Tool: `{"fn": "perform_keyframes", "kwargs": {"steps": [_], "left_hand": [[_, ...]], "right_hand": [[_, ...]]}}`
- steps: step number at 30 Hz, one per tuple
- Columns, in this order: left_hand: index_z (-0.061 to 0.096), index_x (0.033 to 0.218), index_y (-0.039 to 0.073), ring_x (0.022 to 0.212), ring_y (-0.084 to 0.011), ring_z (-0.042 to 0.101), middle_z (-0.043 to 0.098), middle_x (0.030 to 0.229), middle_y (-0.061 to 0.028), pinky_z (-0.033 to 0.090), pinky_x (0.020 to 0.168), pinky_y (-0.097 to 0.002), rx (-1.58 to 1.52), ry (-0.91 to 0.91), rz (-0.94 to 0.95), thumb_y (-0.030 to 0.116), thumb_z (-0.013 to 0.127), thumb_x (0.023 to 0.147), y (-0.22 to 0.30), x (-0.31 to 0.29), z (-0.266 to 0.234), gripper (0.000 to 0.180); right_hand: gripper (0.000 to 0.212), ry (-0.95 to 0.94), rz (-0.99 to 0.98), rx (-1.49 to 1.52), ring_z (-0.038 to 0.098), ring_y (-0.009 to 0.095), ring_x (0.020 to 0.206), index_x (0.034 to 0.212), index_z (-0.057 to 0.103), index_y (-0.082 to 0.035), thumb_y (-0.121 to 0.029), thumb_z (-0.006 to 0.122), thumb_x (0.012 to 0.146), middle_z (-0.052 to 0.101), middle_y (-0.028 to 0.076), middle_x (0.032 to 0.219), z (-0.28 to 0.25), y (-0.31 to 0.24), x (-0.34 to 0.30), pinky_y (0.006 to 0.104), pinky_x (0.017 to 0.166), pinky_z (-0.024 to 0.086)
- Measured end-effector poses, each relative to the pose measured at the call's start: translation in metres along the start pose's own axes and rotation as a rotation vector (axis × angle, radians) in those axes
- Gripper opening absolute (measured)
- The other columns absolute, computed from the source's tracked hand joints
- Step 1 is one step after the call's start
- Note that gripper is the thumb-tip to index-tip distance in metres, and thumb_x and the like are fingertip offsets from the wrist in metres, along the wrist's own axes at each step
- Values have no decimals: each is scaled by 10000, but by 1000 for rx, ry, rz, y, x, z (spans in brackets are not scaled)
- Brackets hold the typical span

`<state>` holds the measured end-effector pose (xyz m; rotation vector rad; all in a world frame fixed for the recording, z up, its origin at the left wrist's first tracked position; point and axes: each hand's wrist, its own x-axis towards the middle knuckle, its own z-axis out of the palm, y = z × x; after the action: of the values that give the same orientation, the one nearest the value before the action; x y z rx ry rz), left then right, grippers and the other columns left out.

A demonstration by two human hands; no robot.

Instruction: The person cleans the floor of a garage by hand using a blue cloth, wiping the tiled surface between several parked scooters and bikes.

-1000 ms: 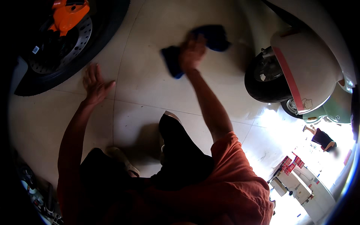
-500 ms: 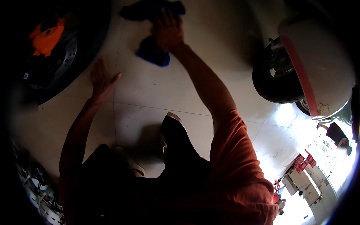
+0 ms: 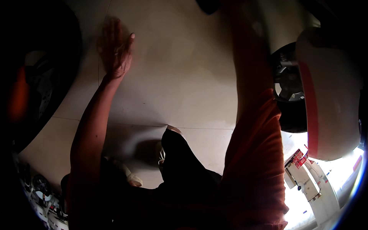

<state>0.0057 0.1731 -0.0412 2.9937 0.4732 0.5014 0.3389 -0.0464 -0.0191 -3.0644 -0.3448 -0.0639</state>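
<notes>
My left hand point(image 3: 116, 51) is open, palm down over the pale tiled floor point(image 3: 172, 69), fingers stretched out and thumb apart. It holds nothing; I cannot tell whether it touches the tiles. My right forearm point(image 3: 251, 50) reaches up and far, dark and blurred, and the hand itself lies past the upper edge. Just left of where that arm leaves the picture, a bit of dark blue cloth point(image 3: 208, 5) shows at the edge. Whether my right hand touches it is hidden.
A large black tyre point(image 3: 73, 73) with a blurred orange part point(image 3: 18, 96) stands at left. On the right is a white and pink scooter body point(image 3: 329, 96) with its black wheel point(image 3: 289, 82). My shoe point(image 3: 174, 130) is below; white cabinets point(image 3: 306, 176) stand at lower right.
My right arm has swung farther out and right, taking the hand out of the picture. The blue cloth has gone mostly past the upper edge. My left hand has moved farther forward. The view has shifted.
</notes>
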Motion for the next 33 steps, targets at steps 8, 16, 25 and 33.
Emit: {"fn": "perform_keyframes", "kwargs": {"steps": [8, 16, 25, 33], "left_hand": [[284, 1492, 95, 1421, -306, 253, 273, 1552, -102, 177, 1108, -537, -23, -147, -87, 527, 307, 996, 19, 13, -25, 658], [252, 1504, 97, 1428, -322, 230, 247, 1563, -113, 168, 1115, -540, -38, -220, -103, 539, 325, 987, 27, 14, -23, 685], [218, 1510, 85, 1445, -301, 196, 201, 1577, -104, 173, 1123, -545, 49, -276, -115, 497, 391, 981, 20, 10, -29, 693], [270, 1490, 66, 1435, -303, 217, 255, 1551, -127, 169, 1119, -539, 75, -224, -131, 496, 388, 982, 9, 4, -30, 676]], "right_hand": [[467, -19, 378, -120, 523, 369, 1148, 1268, 522, -33, -385, 413, 981, 516, 199, 1311, 37, 115, 75, 548, 895, 443], [819, 543, 937, -34, 202, 435, 1386, 1436, 265, -41, -600, 489, 881, 161, 260, 1528, 107, 311, 81, 594, 1071, 222], [491, 260, 498, -127, 380, 380, 1308, 1341, 482, -113, -384, 449, 933, 449, 170, 1396, 118, 91, 95, 569, 1088, 257], [486, 246, -631, 285, 351, 357, 1362, 1366, 483, -60, -276, 404, 938, 409, 174, 1469, 56, -224, -44, 530, 1116, 240]]}}
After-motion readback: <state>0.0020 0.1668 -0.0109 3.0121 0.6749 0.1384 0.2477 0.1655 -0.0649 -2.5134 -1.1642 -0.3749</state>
